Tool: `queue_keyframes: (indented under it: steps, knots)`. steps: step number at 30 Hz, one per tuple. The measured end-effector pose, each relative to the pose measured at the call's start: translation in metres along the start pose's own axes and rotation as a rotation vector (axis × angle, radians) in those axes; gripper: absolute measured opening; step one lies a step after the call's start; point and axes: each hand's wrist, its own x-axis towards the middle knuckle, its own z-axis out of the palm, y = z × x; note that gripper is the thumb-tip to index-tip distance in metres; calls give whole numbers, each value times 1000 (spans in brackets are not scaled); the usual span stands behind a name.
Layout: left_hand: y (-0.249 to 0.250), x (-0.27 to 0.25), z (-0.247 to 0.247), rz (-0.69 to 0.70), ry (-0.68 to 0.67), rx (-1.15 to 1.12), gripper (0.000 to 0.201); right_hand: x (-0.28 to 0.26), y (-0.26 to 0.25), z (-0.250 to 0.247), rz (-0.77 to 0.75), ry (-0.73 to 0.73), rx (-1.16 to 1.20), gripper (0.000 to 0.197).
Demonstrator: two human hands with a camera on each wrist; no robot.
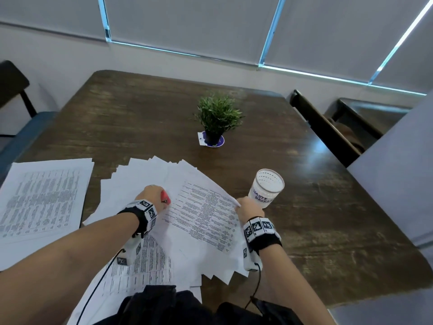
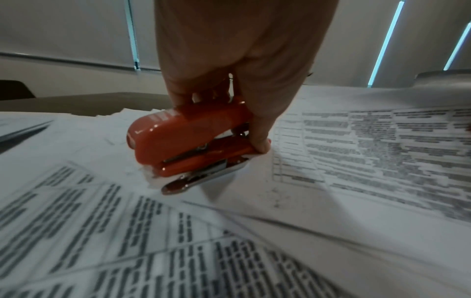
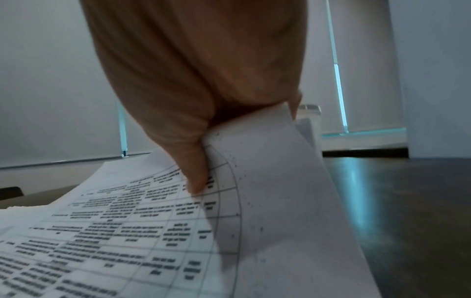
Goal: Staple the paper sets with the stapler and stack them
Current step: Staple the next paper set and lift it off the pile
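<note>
Head view: left hand [image 1: 150, 195] grips a red stapler [image 1: 165, 197], fingers wrapped round it, set on the fanned paper pile [image 1: 145, 174] mid-bench [image 1: 328, 207]. Right hand [image 1: 249, 208] pinches the far right corner of the top paper set [image 1: 206, 212] and lifts that corner off the pile. A separate stack of printed sheets [image 1: 44, 195] lies to the left, apart from the fan; likely the finished stack, though staples can't be made out. A clear cup [image 1: 267, 187] marked as a waste basket stands just beside the right hand; a small potted plant [image 1: 218, 118] sits farther back. More printed sheets [image 1: 145, 263] lie near the body under the left forearm.

Left wrist view: the stapler [image 2: 188, 145] is clamped between fingers [image 2: 183, 88] on top and thumb [image 2: 260, 129] along the side, its metal base touching or just above the sheets. No paper edge visibly sits in its mouth, so no staple is going in at this instant. View blurred.

Right wrist view: thumb [image 3: 193, 161] and fingers curl round the sheet corner [image 3: 254, 153], the paper curving up from the pile; whether one sheet or several is unclear.

Progress, as a judgement: midway. One stack appears done at left, the fan looks like many sets left. Step in hand: separating the next set for stapling.
</note>
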Motion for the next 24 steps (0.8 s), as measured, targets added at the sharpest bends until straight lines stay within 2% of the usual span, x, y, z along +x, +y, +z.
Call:
queue_keyframes:
  steps: [4, 9, 12, 16, 17, 18, 20, 21, 23, 24]
  knots:
    - [-15, -5, -9, -91, 9, 39, 22, -7, -6, -12, -111, 111, -37, 55]
    - [-29, -13, -18, -113, 9, 71, 18, -14, -11, -26, -178, 287, -34, 49]
    - [-37, -13, -20, -153, 12, 63, 19, -17, -10, -35, -152, 472, -23, 44]
    - [-41, -16, -21, -193, -3, 67, 10, -16, -5, -50, -11, 579, 278, 54]
    - [-39, -16, -20, -206, 20, 65, 14, -16, -4, -52, 1, 599, 346, 54]
    - [-37, -15, -17, -217, 66, 53, 28, -16, -3, -53, 2, 615, 401, 52]
    - [-25, -14, -13, -156, 168, -110, 52, -16, -2, -51, -16, 634, 515, 44]
    - [-15, -13, -13, -84, 208, -236, 59, -16, -2, -49, -29, 632, 586, 38]
    - [14, -15, -18, 53, 232, -481, 63, -14, -4, -44, -71, 583, 752, 29]
    - [28, -16, -24, 77, 221, -594, 59, -13, -5, -40, -98, 540, 830, 27]
